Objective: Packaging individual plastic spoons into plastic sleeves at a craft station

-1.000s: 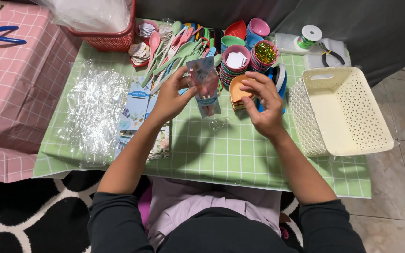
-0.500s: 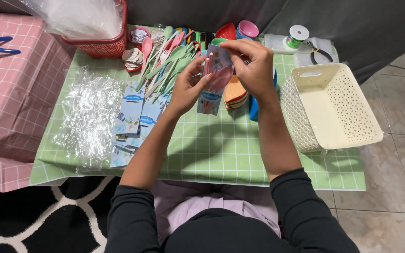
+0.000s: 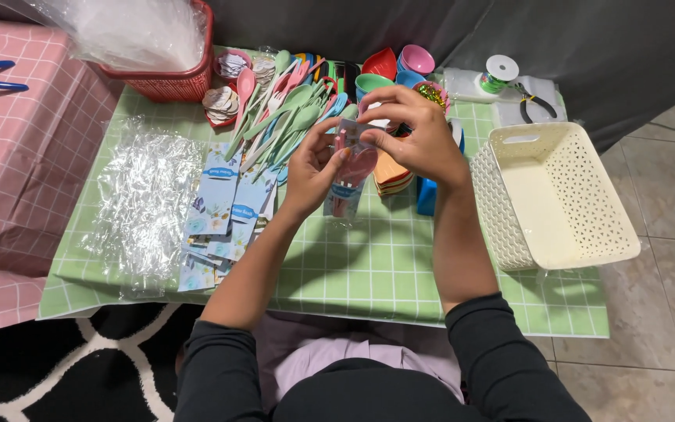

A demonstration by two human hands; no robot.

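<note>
A clear plastic packet (image 3: 347, 176) with a pink spoon inside is held upright above the green checked tablecloth (image 3: 369, 266); its top edge is pinched closed by the right hand (image 3: 416, 137), its left side gripped by the left hand (image 3: 314, 164); pastel plastic spoons (image 3: 287, 117) are heaped just beyond the grip; printed cards (image 3: 224, 203) are spread to its left, crumpled cellophane (image 3: 146, 203) further left; a cream perforated basket (image 3: 556, 195) is set to its right.

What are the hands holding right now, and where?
Both hold a clear plastic packet with pink utensils inside: left hand at its side, right hand pinching its top edge.
</note>
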